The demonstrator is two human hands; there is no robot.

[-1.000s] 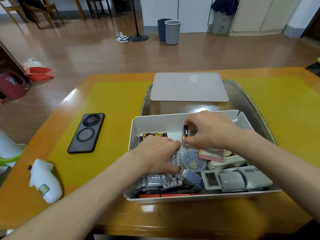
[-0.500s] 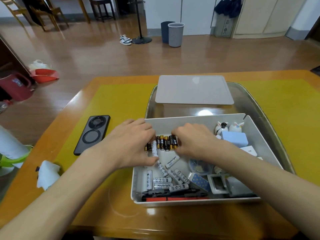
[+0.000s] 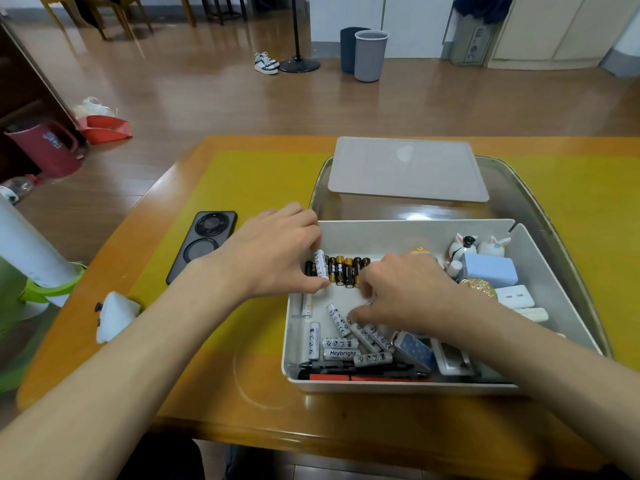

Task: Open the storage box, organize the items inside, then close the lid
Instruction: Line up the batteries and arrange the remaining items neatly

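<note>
The open white storage box (image 3: 415, 228) sits on a metal tray, and its grey lid (image 3: 407, 169) lies flat behind it. A row of black-and-gold batteries (image 3: 346, 270) stands along the box's far left. My left hand (image 3: 273, 251) pinches a white battery (image 3: 320, 263) at the row's left end. Over the loose white batteries (image 3: 341, 344) lying on the box floor, my right hand (image 3: 405, 292) reaches down, fingertips touching one; whether it grips is unclear. Pens (image 3: 363, 372) lie along the near wall. Small figurines (image 3: 464, 245) and a blue block (image 3: 490, 270) fill the right side.
A black phone (image 3: 204, 242) lies left of the box on the yellow mat. A crumpled white tissue (image 3: 116, 315) and a green-and-white appliance (image 3: 24, 268) occupy the table's left edge. The metal tray (image 3: 568, 251) rims the box on the right.
My right hand has moved from the battery row down to the loose white batteries. My left hand stays at the row's left end with a white battery.
</note>
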